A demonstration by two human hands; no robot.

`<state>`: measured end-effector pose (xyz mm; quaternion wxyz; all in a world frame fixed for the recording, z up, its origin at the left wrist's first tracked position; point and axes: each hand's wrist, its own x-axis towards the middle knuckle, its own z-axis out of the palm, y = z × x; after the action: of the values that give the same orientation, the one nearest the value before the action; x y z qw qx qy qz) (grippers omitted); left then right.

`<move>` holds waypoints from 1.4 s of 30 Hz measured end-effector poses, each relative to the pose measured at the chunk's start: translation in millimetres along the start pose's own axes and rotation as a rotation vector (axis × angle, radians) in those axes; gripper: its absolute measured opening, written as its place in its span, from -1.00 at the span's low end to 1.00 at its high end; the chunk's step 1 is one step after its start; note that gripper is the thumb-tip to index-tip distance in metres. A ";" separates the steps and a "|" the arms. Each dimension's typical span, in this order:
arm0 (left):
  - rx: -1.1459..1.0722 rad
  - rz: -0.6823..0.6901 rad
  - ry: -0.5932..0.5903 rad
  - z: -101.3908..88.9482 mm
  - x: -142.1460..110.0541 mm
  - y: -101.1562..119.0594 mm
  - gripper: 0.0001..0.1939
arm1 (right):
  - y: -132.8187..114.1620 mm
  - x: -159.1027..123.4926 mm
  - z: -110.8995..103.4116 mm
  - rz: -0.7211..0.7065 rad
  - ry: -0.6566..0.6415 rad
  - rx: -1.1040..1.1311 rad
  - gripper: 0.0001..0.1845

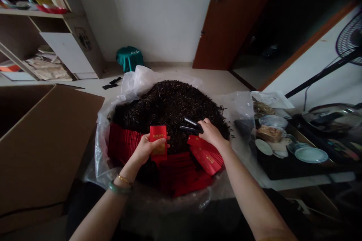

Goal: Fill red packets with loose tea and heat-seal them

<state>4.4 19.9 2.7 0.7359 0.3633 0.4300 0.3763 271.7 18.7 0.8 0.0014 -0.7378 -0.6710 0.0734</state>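
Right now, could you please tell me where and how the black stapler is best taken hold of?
Probably grip the black stapler by its rear end, coming from the right, where the right hand holds it. Its jaws stand apart and point left, toward the red packet in the left hand, so a rear grip should leave the opening free.

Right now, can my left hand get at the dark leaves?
Probably yes: the dark leaves lie uncovered just beyond your left hand, though its grip is taken up by a red packet.
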 end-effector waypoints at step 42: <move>0.250 0.080 -0.233 7.5 -10.9 -3.0 -0.68 | -66.1 -50.1 -41.6 -0.438 -0.077 0.514 -0.55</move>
<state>8.1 7.4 6.8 0.7145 0.5098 0.3704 0.3041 206.3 -20.3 53.9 0.1777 -0.5484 -0.7725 0.2661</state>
